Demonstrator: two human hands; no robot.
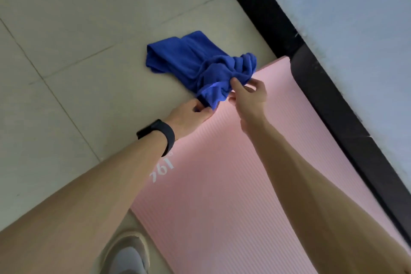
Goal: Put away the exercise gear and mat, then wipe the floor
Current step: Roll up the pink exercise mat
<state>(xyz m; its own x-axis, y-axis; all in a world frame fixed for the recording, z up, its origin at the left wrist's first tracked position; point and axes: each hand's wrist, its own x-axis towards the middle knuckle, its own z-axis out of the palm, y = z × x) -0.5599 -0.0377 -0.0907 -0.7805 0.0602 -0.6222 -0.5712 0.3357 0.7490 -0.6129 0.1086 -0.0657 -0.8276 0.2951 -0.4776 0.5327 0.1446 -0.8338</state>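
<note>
A crumpled blue cloth (pixel 191 60) lies on the pale tiled floor (pixel 77 51), its near end reaching onto the far end of a pink ribbed exercise mat (pixel 222 173). The mat lies flat along a wall and carries white printed digits. My left hand (pixel 189 115), with a black band on the wrist, pinches the cloth's near hem at the mat's left corner. My right hand (pixel 249 95) grips a bunched fold of the same cloth just to the right, over the mat. Both arms are stretched forward.
A black skirting strip (pixel 278 22) runs diagonally along the right, with a pale blue wall (pixel 355 29) above it. A dark object (pixel 311 78) rests between the mat's far right edge and the skirting. A light shoe (pixel 129 258) stands on the floor at the bottom.
</note>
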